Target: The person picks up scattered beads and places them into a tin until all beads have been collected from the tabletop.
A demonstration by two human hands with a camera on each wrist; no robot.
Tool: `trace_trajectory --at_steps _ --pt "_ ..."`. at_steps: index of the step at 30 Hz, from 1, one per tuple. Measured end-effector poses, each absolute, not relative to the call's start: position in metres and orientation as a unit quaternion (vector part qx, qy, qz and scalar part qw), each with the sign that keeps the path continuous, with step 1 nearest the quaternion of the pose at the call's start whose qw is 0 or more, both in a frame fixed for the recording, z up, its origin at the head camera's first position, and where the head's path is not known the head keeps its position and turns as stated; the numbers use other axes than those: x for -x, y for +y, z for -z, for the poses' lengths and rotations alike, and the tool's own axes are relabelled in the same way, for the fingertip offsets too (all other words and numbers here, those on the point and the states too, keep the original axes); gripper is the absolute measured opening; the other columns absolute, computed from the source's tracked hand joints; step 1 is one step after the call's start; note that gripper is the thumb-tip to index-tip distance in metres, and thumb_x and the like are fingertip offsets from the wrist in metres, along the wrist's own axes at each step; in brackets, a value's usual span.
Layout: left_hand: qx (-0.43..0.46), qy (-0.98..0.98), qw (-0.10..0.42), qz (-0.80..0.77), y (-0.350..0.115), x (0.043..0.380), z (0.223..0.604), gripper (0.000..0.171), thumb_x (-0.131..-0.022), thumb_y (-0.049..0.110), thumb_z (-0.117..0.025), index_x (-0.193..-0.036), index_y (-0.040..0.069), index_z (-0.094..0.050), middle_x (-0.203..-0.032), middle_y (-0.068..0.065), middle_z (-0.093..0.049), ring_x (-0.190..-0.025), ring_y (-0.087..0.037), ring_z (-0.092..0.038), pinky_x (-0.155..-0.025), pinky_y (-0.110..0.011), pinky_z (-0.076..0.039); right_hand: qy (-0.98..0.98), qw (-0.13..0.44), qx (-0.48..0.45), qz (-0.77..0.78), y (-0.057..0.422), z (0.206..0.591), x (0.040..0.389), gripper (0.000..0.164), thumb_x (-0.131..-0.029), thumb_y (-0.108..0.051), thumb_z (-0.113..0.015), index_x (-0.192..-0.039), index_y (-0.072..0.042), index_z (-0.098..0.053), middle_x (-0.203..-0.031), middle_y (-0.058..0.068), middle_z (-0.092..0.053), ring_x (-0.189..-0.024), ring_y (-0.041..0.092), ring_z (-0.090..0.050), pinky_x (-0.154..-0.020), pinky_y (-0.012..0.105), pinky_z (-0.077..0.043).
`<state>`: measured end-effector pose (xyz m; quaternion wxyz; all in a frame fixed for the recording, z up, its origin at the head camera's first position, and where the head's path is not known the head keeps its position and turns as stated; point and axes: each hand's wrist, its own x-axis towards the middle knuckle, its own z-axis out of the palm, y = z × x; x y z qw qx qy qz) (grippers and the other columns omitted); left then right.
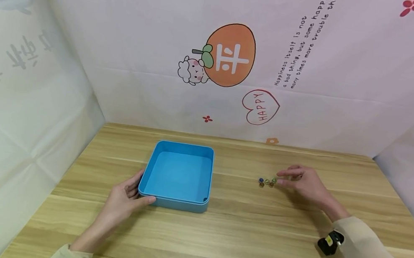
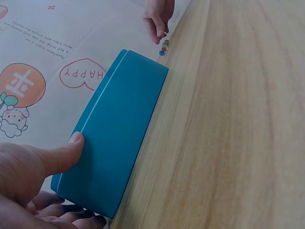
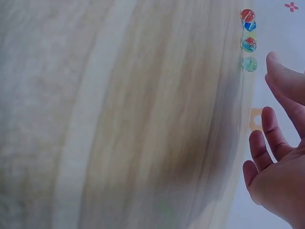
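marbles [image 1: 267,182] bunched on table [image 1: 240,242], r. of blue box [image 1: 177,176]; r. hand [image 1: 307,184] just beside 'em w/ fingers loosely spread; l. hand [image 1: 122,200] grips box at near l. corner.

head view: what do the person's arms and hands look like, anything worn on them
The left hand and right hand are both bare, with no gloves. The left sleeve and right sleeve are plain pale beige, ending near the wrists. A small black device with a yellow patch sits by the right cuff.
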<state>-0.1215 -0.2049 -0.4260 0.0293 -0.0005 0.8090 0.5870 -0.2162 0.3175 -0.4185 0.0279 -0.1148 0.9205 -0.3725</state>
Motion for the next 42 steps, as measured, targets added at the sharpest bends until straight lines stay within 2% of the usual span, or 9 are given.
trace_trajectory --at_steps 7,17,29,37,42 --pt "0.005 0.805 0.032 -0.592 -0.2053 0.1221 0.4265 0.092 -0.09 0.013 -0.088 -0.164 0.004 -0.035 -0.166 -0.021 -0.032 -0.149 -0.037 -0.038 -0.113 -0.044 -0.042 0.92 0.027 0.119 0.372 0.3159 0.4196 0.2181 0.033 -0.093 -0.023 -0.084 -0.119 -0.003 -0.079 -0.12 0.017 -0.062 -0.094 0.027 -0.053 -0.071 0.031 -0.05" --pt "0.004 0.809 0.028 -0.587 -0.2054 0.1222 0.427 0.092 -0.089 0.013 -0.088 -0.164 0.004 -0.035 -0.166 -0.022 -0.033 -0.148 -0.037 -0.038 -0.113 -0.044 -0.043 0.921 0.021 0.125 0.369 0.3128 0.4212 0.221 0.027 -0.093 -0.02 -0.085 -0.114 -0.004 -0.081 -0.113 0.014 -0.063 -0.091 0.024 -0.052 -0.069 0.029 -0.049" --pt "0.002 0.81 0.029 -0.586 -0.2053 0.1215 0.4264 0.091 -0.09 0.013 -0.088 -0.164 0.004 -0.035 -0.166 -0.022 -0.033 -0.148 -0.038 -0.039 -0.112 -0.045 -0.044 0.926 0.032 0.131 0.353 0.3121 0.4237 0.223 0.026 -0.092 -0.017 -0.085 -0.113 -0.004 -0.081 -0.114 0.015 -0.064 -0.094 0.025 -0.053 -0.073 0.03 -0.047" --pt "0.006 0.807 0.03 -0.589 -0.2048 0.1207 0.4256 0.092 -0.09 0.013 -0.088 -0.164 0.004 -0.035 -0.166 -0.021 -0.032 -0.149 -0.038 -0.037 -0.114 -0.045 -0.042 0.926 0.024 0.139 0.351 0.3136 0.4263 0.2248 0.022 -0.092 -0.015 -0.085 -0.111 -0.004 -0.082 -0.109 0.013 -0.064 -0.088 0.024 -0.051 -0.069 0.03 -0.044" --pt "0.004 0.803 0.029 -0.595 -0.2048 0.1206 0.4264 0.091 -0.089 0.012 -0.088 -0.164 0.003 -0.035 -0.166 -0.022 -0.032 -0.149 -0.038 -0.036 -0.114 -0.043 -0.041 0.925 0.024 0.139 0.352 0.3134 0.4277 0.2258 0.021 -0.092 -0.015 -0.084 -0.11 -0.004 -0.082 -0.11 0.013 -0.065 -0.093 0.025 -0.054 -0.073 0.03 -0.045"
